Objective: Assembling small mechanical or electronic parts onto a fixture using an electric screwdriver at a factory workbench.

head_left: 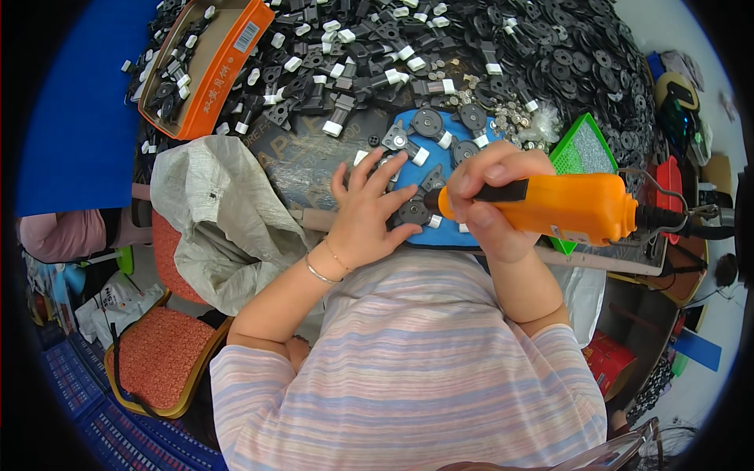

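My right hand is closed around an orange electric screwdriver, held nearly level with its dark tip toward the left. The tip is over a black round wheel-like part on a blue mat. My left hand lies beside that part with its fingers spread, the fingertips at the mat's left edge by a black bracket with a white tab. More black round parts with white tabs, such as one disc, lie on the mat's far side. My fingers partly hide the pieces under them.
A large heap of black discs and black-and-white brackets covers the table's far side. An orange box stands far left, a green tray of small metal pieces at right. A whitish sack hangs at the left edge.
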### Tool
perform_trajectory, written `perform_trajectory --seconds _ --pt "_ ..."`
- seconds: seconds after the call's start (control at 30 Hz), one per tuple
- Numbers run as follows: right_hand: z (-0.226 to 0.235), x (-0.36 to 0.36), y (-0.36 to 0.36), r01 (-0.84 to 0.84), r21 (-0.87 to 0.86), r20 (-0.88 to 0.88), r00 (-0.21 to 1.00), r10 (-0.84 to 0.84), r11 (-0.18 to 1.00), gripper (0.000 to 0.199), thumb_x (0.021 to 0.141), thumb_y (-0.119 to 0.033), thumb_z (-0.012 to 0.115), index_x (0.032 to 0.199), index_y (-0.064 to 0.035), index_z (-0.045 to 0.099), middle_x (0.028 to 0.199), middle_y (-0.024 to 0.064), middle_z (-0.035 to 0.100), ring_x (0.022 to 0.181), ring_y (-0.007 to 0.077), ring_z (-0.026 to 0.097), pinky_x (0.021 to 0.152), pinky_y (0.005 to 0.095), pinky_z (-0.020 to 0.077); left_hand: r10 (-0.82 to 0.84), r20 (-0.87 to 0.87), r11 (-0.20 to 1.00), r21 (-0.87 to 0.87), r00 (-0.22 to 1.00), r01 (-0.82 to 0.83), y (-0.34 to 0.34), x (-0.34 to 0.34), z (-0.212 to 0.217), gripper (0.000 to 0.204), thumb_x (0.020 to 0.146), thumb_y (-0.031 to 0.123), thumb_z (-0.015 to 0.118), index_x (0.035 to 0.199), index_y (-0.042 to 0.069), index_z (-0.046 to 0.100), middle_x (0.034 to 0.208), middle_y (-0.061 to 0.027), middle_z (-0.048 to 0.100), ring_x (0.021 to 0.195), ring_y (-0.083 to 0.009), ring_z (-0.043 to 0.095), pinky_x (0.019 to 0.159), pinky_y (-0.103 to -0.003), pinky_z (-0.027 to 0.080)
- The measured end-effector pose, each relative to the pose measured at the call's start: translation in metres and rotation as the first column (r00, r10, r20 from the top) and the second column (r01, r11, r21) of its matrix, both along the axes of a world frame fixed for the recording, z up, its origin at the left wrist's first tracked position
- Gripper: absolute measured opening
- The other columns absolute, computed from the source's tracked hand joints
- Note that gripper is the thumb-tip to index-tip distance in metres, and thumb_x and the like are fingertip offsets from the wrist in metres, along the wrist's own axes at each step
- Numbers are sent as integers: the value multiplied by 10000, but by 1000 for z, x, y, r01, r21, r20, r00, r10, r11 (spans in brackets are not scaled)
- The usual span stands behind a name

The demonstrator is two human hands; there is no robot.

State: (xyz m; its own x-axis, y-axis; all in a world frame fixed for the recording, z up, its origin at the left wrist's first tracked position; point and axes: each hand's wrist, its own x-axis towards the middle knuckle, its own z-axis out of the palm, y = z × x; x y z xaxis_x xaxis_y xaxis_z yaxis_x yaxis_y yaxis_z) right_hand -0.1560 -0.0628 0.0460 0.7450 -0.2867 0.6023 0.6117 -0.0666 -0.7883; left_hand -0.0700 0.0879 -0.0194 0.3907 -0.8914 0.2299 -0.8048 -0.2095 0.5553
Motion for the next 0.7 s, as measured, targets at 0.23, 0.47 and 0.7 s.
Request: perform_trajectory --seconds 0.23,0.47,0.7 --pt "0 -1 -2 28 8 18 999 -28 1000 292 735 -15 615 965 -25 436 814 131 495 561 157 484 479 246 426 11 37 1000 -13 999 -11 -7 -4 -2 445 603 366 712 977 143 619 1303 -63 376 1239 -291 239 951 -544 102" --pt "-2 1 -2 59 -32 19 998 -58 998 297 717 29 600 965 -14 443 811 139 501 594 165 513 500 242 455 22 13 1000 -1 1000 -22 -8 -1 0 442 576 375 727 952 163 633 1298 -59 372 1244 -300 224 949 -559 95" --pt "-2 4 -1 60 -105 -26 998 -63 993 287 715 37 617 941 -17 448 787 128 508 613 163 524 509 243 467 37 1 999 5 999 -37 -9 0 0 428 556 361 739 927 167 649 1300 -70 374 1248 -309 220 957 -562 80"
